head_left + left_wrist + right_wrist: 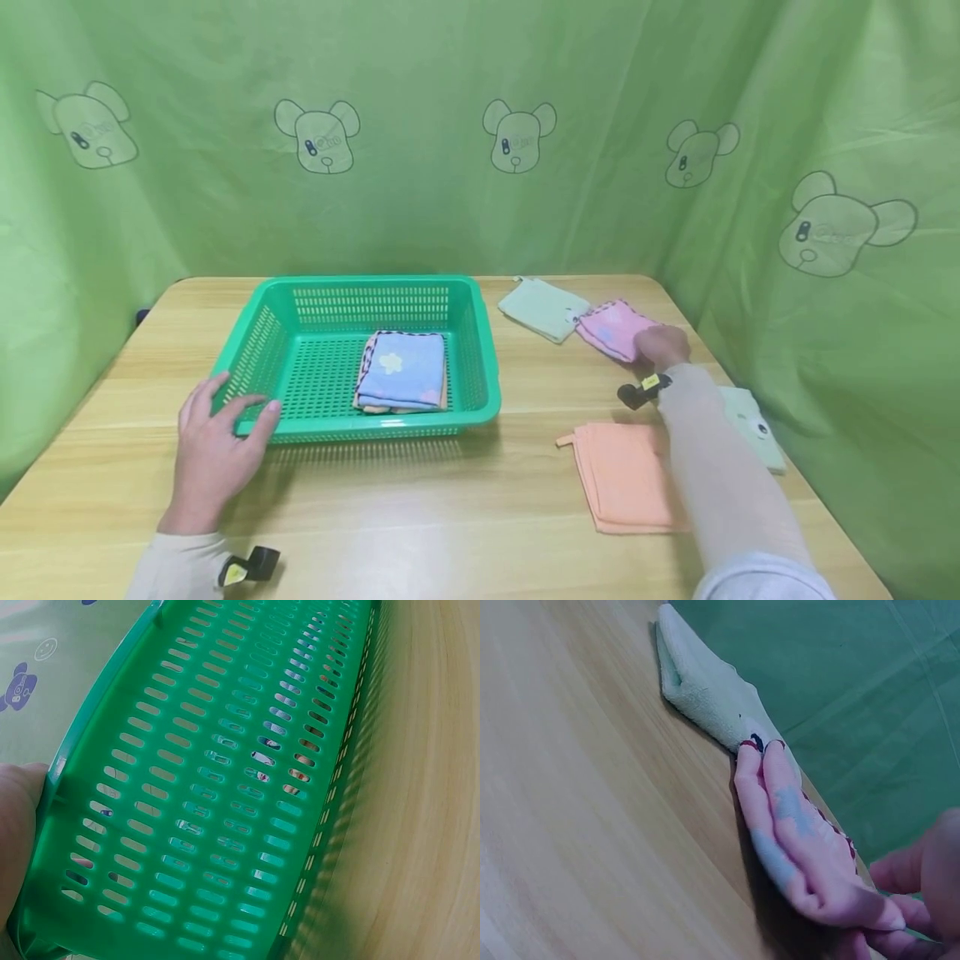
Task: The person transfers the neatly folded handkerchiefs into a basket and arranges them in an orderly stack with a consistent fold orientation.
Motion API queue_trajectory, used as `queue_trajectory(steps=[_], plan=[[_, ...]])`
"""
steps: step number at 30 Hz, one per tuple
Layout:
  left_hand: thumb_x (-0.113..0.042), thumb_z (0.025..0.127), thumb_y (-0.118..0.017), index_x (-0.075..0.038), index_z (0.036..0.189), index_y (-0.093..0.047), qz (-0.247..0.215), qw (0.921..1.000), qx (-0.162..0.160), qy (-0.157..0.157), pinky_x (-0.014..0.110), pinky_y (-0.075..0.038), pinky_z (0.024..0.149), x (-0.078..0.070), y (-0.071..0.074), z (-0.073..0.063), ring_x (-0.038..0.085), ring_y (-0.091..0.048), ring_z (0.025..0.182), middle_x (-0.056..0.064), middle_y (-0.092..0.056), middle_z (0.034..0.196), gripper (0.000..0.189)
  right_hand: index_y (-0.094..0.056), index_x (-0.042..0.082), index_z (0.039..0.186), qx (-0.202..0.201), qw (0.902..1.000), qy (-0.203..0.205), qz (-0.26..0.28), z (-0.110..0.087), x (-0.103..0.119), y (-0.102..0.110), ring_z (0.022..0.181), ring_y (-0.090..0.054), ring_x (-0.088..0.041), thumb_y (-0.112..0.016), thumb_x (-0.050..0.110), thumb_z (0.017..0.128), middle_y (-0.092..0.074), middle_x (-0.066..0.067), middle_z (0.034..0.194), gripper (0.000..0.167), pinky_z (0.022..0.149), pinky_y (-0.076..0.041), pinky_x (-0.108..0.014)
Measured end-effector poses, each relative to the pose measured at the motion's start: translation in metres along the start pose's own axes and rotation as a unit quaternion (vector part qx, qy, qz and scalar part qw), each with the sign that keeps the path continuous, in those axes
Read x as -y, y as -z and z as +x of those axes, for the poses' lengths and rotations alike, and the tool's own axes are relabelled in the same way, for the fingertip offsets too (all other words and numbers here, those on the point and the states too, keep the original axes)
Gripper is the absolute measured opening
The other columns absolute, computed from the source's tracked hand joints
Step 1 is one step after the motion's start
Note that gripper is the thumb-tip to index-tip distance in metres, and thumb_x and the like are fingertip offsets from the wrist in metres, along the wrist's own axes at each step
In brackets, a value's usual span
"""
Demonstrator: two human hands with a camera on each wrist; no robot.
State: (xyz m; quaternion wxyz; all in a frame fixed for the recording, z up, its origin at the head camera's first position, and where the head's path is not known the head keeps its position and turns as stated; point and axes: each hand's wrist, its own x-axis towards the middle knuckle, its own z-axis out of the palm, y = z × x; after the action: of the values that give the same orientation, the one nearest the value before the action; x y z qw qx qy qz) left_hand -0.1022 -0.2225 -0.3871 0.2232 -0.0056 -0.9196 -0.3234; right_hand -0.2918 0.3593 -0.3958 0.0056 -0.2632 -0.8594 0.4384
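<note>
My left hand [213, 454] rests at the near left corner of a green plastic basket [491, 392], thumb and fingers spread about its rim. Inside the basket, a folded blue towel [408, 367] with a pale flower lies on a peach one. Out to the right, my right hand [663, 343] pinches the near corner of a folded pink towel [613, 327]; the right wrist view shows that corner of the pink towel [802, 832] between thumb and fingers. The towel's far end touches a folded pale green towel [543, 308].
A folded orange towel [626, 479] lies nearer on the wooden table [420, 517], partly under the right forearm. Another pale green towel [753, 429] sits by the right edge, partly hidden by the sleeve. Green curtains [420, 167] surround the table's back and sides.
</note>
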Motion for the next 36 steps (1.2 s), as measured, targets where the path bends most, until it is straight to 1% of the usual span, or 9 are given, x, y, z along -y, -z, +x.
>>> queue_trajectory(steps=[3, 5, 13, 16, 19, 22, 24, 28, 36], plan=[[-0.036, 0.095, -0.058, 0.002, 0.106, -0.067, -0.002, 1.0000, 0.002, 0.001, 0.074, -0.014, 0.102, 0.000, 0.000, -0.001, 0.053, -0.017, 0.136, 0.030, -0.031, 0.148, 0.041, -0.046, -0.003, 0.137, -0.009, 0.9994, -0.008, 0.032, 0.002, -0.002, -0.001, 0.125, -0.043, -0.040, -0.054, 0.001, 0.073, -0.046, -0.024, 0.141, 0.064, 0.097, -0.043, -0.042], [-0.036, 0.095, -0.058, 0.002, 0.107, -0.067, -0.002, 1.0000, 0.004, 0.003, 0.075, -0.014, 0.102, 0.000, 0.000, -0.001, 0.053, -0.016, 0.137, 0.030, -0.030, 0.148, 0.041, -0.038, 0.000, 0.145, -0.010, 0.9991, -0.004, 0.040, 0.003, -0.003, -0.001, 0.130, -0.038, -0.041, -0.052, -0.002, 0.072, -0.040, -0.023, 0.146, 0.074, 0.103, -0.039, -0.045], [-0.036, 0.096, -0.057, 0.002, 0.106, -0.067, 0.002, 1.0000, 0.001, -0.002, 0.073, -0.013, 0.104, 0.001, 0.000, -0.002, 0.053, -0.017, 0.136, 0.031, -0.031, 0.147, 0.041, -0.038, 0.003, 0.147, -0.007, 0.9987, 0.014, 0.049, 0.001, 0.002, 0.000, 0.134, -0.033, -0.041, -0.047, -0.003, 0.071, -0.037, -0.020, 0.150, 0.077, 0.107, -0.033, -0.048], [-0.036, 0.095, -0.058, 0.002, 0.105, -0.067, 0.002, 1.0000, -0.003, -0.003, 0.073, -0.014, 0.103, 0.001, -0.001, -0.001, 0.053, -0.019, 0.135, 0.031, -0.032, 0.147, 0.041, -0.040, 0.004, 0.146, -0.013, 0.9983, 0.015, 0.055, -0.001, 0.005, 0.001, 0.129, -0.039, -0.040, -0.049, -0.003, 0.071, -0.039, -0.021, 0.148, 0.076, 0.096, -0.044, -0.041], [-0.036, 0.095, -0.058, 0.002, 0.105, -0.067, 0.001, 1.0000, -0.004, -0.006, 0.073, -0.014, 0.103, 0.000, -0.001, 0.000, 0.053, -0.019, 0.135, 0.031, -0.032, 0.146, 0.041, -0.040, 0.007, 0.146, -0.015, 0.9974, 0.010, 0.069, 0.000, 0.007, 0.001, 0.120, -0.043, -0.036, -0.049, -0.008, 0.069, -0.040, -0.021, 0.146, 0.079, 0.076, -0.052, -0.031], [-0.036, 0.095, -0.058, 0.002, 0.105, -0.067, 0.001, 1.0000, -0.003, -0.004, 0.073, -0.015, 0.103, 0.000, -0.001, 0.001, 0.053, -0.019, 0.136, 0.031, -0.032, 0.147, 0.041, -0.039, 0.008, 0.147, -0.014, 0.9961, 0.007, 0.086, 0.002, 0.008, 0.002, 0.111, -0.047, -0.031, -0.047, -0.013, 0.064, -0.040, -0.020, 0.146, 0.085, 0.056, -0.051, -0.027], [-0.037, 0.095, -0.058, 0.002, 0.106, -0.067, 0.001, 1.0000, -0.001, 0.000, 0.074, -0.015, 0.103, 0.000, -0.001, 0.001, 0.052, -0.018, 0.136, 0.031, -0.031, 0.147, 0.041, -0.039, 0.009, 0.147, -0.013, 0.9961, 0.010, 0.087, 0.003, 0.008, 0.001, 0.110, -0.046, -0.030, -0.046, -0.013, 0.062, -0.039, -0.019, 0.147, 0.088, 0.050, -0.048, -0.026], [-0.037, 0.095, -0.058, 0.002, 0.107, -0.067, 0.003, 1.0000, 0.002, 0.005, 0.074, -0.015, 0.102, 0.001, 0.000, 0.001, 0.052, -0.017, 0.137, 0.030, -0.030, 0.148, 0.041, -0.037, 0.010, 0.148, -0.011, 0.9964, 0.015, 0.082, 0.002, 0.012, 0.003, 0.104, -0.047, -0.028, -0.046, -0.012, 0.063, -0.037, -0.019, 0.148, 0.089, 0.048, -0.046, -0.026], [-0.037, 0.094, -0.059, 0.001, 0.105, -0.067, 0.002, 1.0000, -0.002, 0.000, 0.073, -0.015, 0.103, 0.001, 0.000, 0.001, 0.052, -0.019, 0.136, 0.031, -0.032, 0.147, 0.040, -0.039, 0.011, 0.147, -0.027, 0.9945, 0.012, 0.100, -0.003, 0.019, 0.003, 0.087, -0.049, -0.018, -0.049, -0.007, 0.071, -0.043, -0.019, 0.137, 0.078, 0.060, -0.051, -0.026]])
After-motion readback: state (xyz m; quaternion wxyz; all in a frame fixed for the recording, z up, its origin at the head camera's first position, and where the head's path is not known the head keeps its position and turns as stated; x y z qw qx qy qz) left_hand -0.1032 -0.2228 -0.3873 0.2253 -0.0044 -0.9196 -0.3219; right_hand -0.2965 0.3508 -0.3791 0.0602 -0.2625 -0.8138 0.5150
